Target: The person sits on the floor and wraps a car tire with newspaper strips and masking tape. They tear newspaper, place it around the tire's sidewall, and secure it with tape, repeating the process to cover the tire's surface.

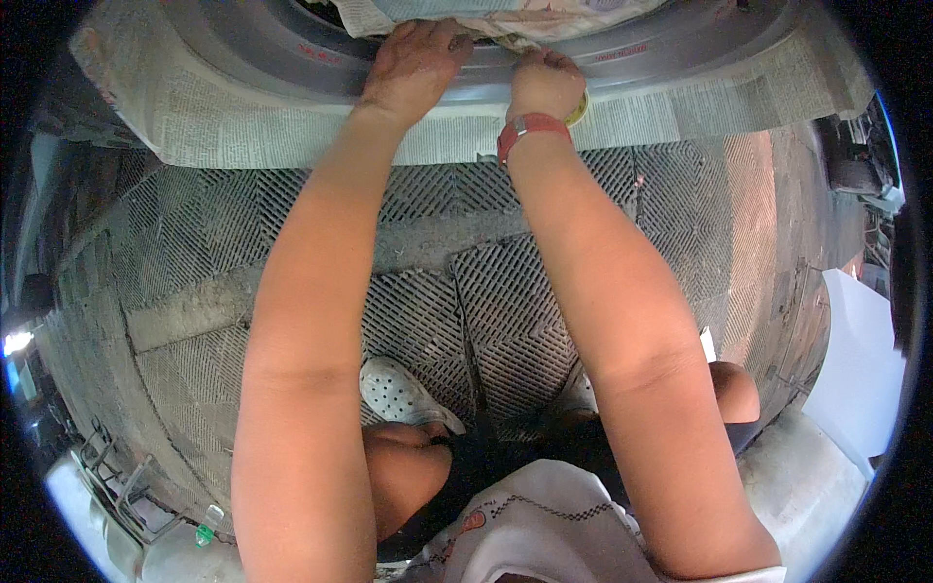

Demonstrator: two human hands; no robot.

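A head-worn fisheye looks down on left hand point(416, 66) and right hand point(546, 84).

**Casual wear, forearms bare**

Left hand point(413, 73) and right hand point(544, 87) ungloved. Right wrist: red band point(548, 124) with grey clasp or face, too small to tell. White T-shirt point(569, 530): black checkered lines point(554, 508), orange print point(472, 522) at left. Dark shorts point(505, 455). Left clog point(397, 391) whitish, round vent holes; right clog point(580, 396) partly hidden.
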